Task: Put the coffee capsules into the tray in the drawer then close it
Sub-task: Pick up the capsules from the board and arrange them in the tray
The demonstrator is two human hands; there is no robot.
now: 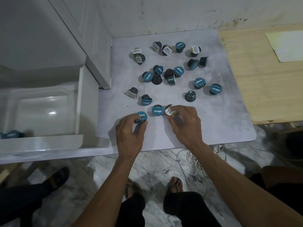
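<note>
Left hand point(129, 128) nearest, fingers curled round a blue-lidded capsule point(141, 117), thumb and forefinger pinching its rim against the grey mat point(229, 125). Right hand point(185, 123) just beside, fingertips clamped on a white-lidded capsule point(170, 110). Between the two sets of fingers, one more blue capsule point(157, 110), lid up, touching neither hand. Beyond the fingertips, the remaining capsules point(178, 71) scattered over the mat: some upright, some tipped, some inverted. Left of the left-hand fingers, the open drawer point(80, 104) with a glossy white tray point(45, 108) inside; at the tray's near corner, what looks like a capsule or two already dropped in point(11, 134), though too blurred to be sure.

Probably light, rigid little cups, smooth-walled and apt to roll when tipped; foil lids likely the one fragile part. Best taken across the body below the rim, thumb opposite fingers, no pressing on the lid. Light enough for one per hand.
</note>
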